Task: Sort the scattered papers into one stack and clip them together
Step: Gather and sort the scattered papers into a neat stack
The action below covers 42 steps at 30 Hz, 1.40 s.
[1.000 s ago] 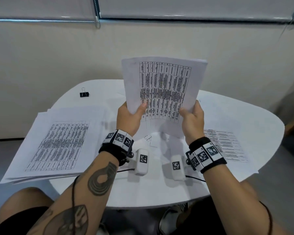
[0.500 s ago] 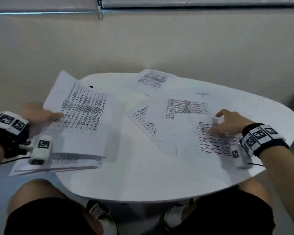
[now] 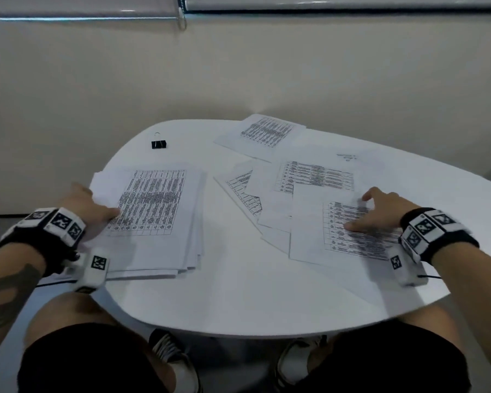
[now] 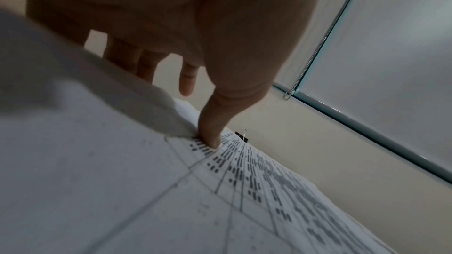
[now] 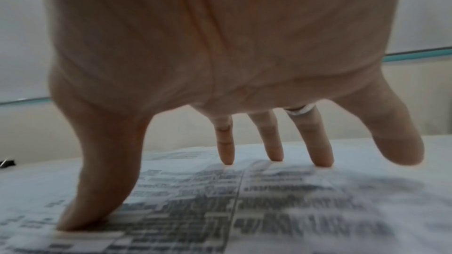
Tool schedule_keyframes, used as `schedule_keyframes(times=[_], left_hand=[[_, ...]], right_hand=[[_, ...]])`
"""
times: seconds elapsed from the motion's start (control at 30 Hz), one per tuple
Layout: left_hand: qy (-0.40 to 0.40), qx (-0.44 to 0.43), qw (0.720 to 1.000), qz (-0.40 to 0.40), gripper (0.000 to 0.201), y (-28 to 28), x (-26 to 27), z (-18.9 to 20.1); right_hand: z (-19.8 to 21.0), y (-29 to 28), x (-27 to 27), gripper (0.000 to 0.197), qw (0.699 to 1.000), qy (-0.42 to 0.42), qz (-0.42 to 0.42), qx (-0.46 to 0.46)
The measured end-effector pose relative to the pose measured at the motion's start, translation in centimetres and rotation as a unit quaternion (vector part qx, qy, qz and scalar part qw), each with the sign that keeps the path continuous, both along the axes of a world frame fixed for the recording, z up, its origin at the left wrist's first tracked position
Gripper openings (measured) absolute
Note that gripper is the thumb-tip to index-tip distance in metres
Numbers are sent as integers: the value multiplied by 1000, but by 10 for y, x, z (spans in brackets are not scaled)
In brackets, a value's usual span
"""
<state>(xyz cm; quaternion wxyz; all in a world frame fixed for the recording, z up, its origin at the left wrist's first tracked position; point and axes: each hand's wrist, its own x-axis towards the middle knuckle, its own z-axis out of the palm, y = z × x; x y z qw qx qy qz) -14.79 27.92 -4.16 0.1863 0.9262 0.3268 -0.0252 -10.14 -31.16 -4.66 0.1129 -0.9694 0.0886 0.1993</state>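
Black wristbands on both wrists, each ringed with white blocks printed in black square codes. A white camera pod hangs under the left wrist (image 3: 92,269) with its own code tag, another under the right (image 3: 405,269), thin black cables trailing off. Dark tattoo on the left forearm (image 3: 6,293). Pale ring (image 5: 299,111) on a right finger. Black shorts, white-and-black sneakers below.

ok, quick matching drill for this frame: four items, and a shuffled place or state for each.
Items:
1. binder clip
2. stack of papers
3. right hand
4. far sheet

Places/states:
A. fingertips spread on a loose printed sheet
B. alone on bare table, far left
C. under the left hand
D. at the table's back edge, untouched

Pairs: 1-B, 2-C, 3-A, 4-D
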Motion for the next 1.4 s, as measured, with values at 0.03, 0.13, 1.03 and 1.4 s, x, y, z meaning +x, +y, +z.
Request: schedule_keyframes(times=[0.03, 0.13, 1.03, 1.4], left_hand=[[-11, 1, 1000, 17, 90, -6, 3, -1], [-21, 1, 1000, 7, 104, -17, 12, -8], [96, 115, 834, -531, 101, -275, 19, -14], [64, 154, 805, -570, 74, -288, -3, -7]], right_hand=[[2, 3, 2, 124, 1000, 2, 3, -21], [12, 15, 8, 119, 997, -8, 40, -70], [10, 48, 83, 97, 998, -20, 61, 25], [12, 39, 82, 145, 997, -8, 71, -15]])
